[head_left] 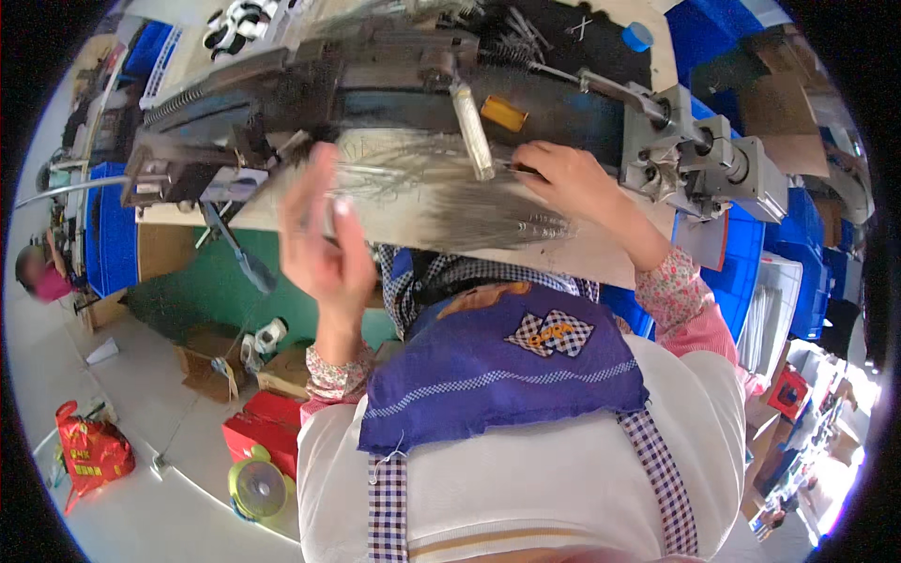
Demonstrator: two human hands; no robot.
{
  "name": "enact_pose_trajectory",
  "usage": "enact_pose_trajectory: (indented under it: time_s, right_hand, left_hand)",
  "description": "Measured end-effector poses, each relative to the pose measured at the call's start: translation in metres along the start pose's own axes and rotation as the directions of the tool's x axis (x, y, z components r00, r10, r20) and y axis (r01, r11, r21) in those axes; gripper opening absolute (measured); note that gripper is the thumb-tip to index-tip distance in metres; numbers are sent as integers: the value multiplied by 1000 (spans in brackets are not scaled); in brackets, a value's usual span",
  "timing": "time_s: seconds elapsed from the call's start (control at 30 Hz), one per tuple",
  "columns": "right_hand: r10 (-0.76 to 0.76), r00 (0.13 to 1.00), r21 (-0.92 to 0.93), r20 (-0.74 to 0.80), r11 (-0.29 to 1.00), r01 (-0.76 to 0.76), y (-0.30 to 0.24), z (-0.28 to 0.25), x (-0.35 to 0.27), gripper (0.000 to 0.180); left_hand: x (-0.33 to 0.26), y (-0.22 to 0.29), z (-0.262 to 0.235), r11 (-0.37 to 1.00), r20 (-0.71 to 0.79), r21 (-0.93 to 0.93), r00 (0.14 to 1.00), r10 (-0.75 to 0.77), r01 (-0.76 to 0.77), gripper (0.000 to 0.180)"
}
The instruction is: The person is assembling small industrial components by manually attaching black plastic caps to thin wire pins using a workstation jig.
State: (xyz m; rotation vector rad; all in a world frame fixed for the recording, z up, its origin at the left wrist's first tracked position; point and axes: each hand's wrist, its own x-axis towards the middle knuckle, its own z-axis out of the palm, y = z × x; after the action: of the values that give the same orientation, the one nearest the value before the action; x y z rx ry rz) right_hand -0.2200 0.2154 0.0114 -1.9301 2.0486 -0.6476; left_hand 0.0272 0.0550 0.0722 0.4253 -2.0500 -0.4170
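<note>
The thin metal wires [380, 175] lie loose on the pale bench [601, 261], in front of the dark machine [385, 108] and in the space between the 2 hands. Each piece looks likely to be very light and springy, stiff enough to keep its shape yet easy to bend if squeezed hard across its length; the smooth metal would probably slide between dry fingertips, and crossed pieces could snag and drag their neighbours along. A sensible hold would be a light pinch by thumb and index finger near 1 end, lifting a single strand free of the tangle, with care for possibly sharp tips. The left hand [324, 235] is raised at the near left side of the scatter, blurred; its thumb stands apart from the other fingers, and I cannot tell whether anything lies between them or whether they touch the nearest wires. The right hand [568, 180] is low over the bench to the right of the wires, fingers bent and pointing left, just beside the pale-wrapped handle [472, 131]. Its fingertips meet a small dark spot, but whether they pinch a piece there or merely close over it I cannot tell.
</note>
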Motion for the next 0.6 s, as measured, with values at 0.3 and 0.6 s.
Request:
enact_pose_trajectory:
  time_s: [0.3, 0.6]
  right_hand:
    - [90, 973, 138, -210, 988, -62, -34, -85, -24, 25]
    - [-40, 895, 207, -445, 967, 146, -72, -163, -15, 18]
  left_hand:
    - [35, 63, 58, 881, 303, -462, 916, 263, -100, 46]
    - [19, 62, 51, 618, 739, -447, 656, -152, 647, 25]
